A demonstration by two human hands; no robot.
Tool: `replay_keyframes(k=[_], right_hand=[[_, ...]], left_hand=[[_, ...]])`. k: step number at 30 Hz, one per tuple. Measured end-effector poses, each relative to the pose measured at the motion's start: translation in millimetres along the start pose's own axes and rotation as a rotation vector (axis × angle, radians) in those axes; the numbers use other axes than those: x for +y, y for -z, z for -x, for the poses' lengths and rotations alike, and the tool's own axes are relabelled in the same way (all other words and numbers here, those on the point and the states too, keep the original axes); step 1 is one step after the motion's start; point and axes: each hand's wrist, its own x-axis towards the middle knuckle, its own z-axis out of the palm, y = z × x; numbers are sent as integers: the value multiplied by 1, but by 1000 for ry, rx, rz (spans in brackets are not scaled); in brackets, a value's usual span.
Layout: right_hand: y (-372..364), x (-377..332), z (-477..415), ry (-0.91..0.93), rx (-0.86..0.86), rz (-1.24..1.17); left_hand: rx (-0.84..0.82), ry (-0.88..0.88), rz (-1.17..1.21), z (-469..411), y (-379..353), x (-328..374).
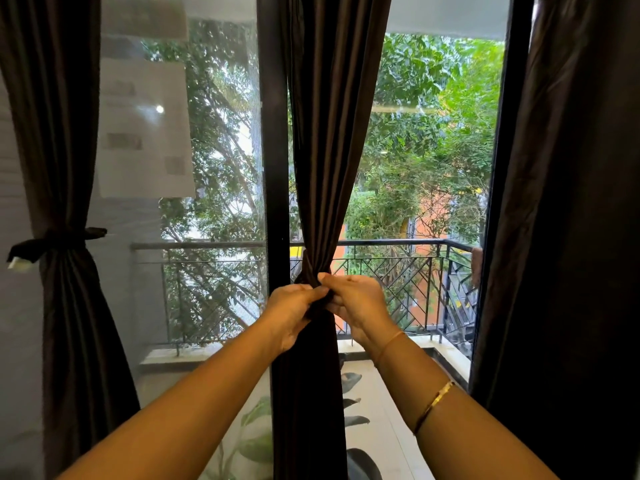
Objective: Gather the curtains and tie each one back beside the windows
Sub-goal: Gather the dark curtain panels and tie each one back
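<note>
A dark brown middle curtain [325, 140] hangs in front of the black window frame [273, 133] and is cinched at waist height. My left hand [294, 313] and my right hand [356, 303] meet at that cinch, each pinching dark fabric of a tie-back band [309, 271] wrapped round the curtain. The band's ends are hidden between my fingers. On the left, another brown curtain [59, 133] is gathered and bound by its own tie-back [55, 241]. A third curtain [568, 202] on the right hangs loose.
Behind the glass lies a balcony with a black metal railing [391, 242] and green trees beyond. The left pane [207, 168] reflects the room. A leaf-patterned surface [256, 431] shows low down behind the middle curtain.
</note>
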Motion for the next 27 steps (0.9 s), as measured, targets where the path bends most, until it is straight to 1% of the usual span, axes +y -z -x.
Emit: replay_keyframes(k=[3,5,7,11,13,16,18,21,23,25,27], right_hand=[[-3,0,-2,39,74,117],[-3,-1,-5,53,119,151],[-3,-1,-7,49,138,132],[-7,4,-9,-81,80,-158],[-10,7,-9,-132,67,-224],[-12,7,-8,-217,15,-254],[-12,5,-7,-242,-54,-347],[-10,3,-10,-229,-133,-520],[-6,2,-11,-192,-167,-490],[-1,3,-11,-132,-193,-319],[0,8,-11,-25,-208,-147]], left_hand=[[41,-57,-78,1,0,-7],[57,-104,-121,3,-2,-10],[87,-146,-135,5,-3,-13],[158,-189,-10,5,-3,-21],[175,-193,58,5,-3,-25],[139,-191,161,5,-4,-29],[110,-205,151,4,-2,-29],[60,-235,116,3,-1,-29],[51,-252,70,3,0,-28],[79,-276,8,1,3,-27],[111,-293,-37,-2,5,-24]])
